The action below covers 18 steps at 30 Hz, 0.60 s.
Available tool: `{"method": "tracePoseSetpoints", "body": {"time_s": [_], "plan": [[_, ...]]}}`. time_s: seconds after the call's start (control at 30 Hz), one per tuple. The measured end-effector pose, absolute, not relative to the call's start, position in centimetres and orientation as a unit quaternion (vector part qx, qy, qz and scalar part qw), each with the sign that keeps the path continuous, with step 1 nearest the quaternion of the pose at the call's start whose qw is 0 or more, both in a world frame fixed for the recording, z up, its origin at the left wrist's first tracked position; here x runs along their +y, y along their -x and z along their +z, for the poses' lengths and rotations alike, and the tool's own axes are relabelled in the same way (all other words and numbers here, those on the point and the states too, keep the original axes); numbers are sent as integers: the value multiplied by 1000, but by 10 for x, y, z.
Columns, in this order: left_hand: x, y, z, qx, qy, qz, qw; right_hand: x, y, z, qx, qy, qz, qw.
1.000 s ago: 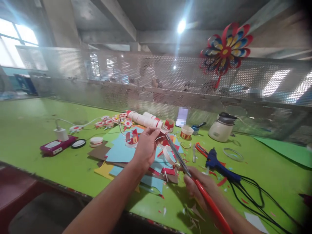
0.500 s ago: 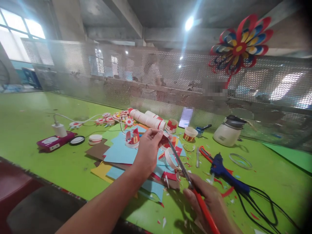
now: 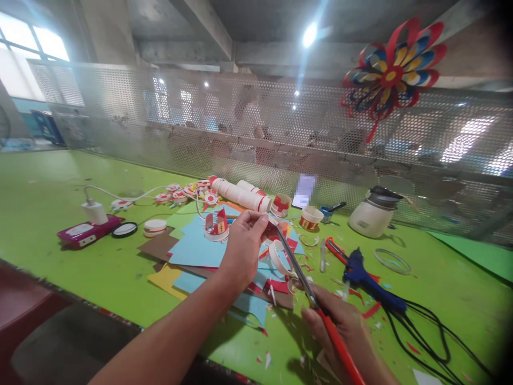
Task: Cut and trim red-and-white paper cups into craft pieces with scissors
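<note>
My left hand (image 3: pixel 244 238) is closed in a pinch over the paper pile, thumb against forefinger. What it pinches is small and pale, and I cannot make it out. My right hand (image 3: pixel 340 321) is wrapped round a pair of scissors (image 3: pixel 300 271) with orange-red handles. Their long blades point up and away, with the tips at my left fingertips. Just below the blades, a white paper ring (image 3: pixel 279 258) leans on its side. Beside my left wrist stands a white cup-like base with red upright pieces (image 3: pixel 217 227). Sheets of coloured paper (image 3: pixel 196 246) lie under my left hand.
A blue glue gun (image 3: pixel 366 280) with black cable lies at right, beside an orange cutter (image 3: pixel 335 250). Behind are white paper rolls (image 3: pixel 240 193), paper cups (image 3: pixel 311 218), a phone (image 3: pixel 304 191) and a white jug (image 3: pixel 372 214). A purple power strip (image 3: pixel 86 232) sits left.
The whole view has shifted slightly, so the table things sit a little further left and up. Both hands and the scissors keep nearly the same pose.
</note>
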<state>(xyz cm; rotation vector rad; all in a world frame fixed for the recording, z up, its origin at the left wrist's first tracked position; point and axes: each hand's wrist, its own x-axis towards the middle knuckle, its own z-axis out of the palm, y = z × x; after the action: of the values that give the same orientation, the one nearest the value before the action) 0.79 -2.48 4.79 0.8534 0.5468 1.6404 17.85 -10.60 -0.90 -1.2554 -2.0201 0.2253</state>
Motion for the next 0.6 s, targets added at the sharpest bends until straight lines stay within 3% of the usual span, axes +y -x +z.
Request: {"method": "tracePoseSetpoints", "body": {"time_s": [0.37, 0.6], "plan": [[-25, -6, 50, 239, -382, 692, 564, -109, -171, -2, -763, 487, 95, 414], [-26, -7, 49, 241, -384, 698, 554, -108, -175, -5, -778, 483, 98, 390]]}}
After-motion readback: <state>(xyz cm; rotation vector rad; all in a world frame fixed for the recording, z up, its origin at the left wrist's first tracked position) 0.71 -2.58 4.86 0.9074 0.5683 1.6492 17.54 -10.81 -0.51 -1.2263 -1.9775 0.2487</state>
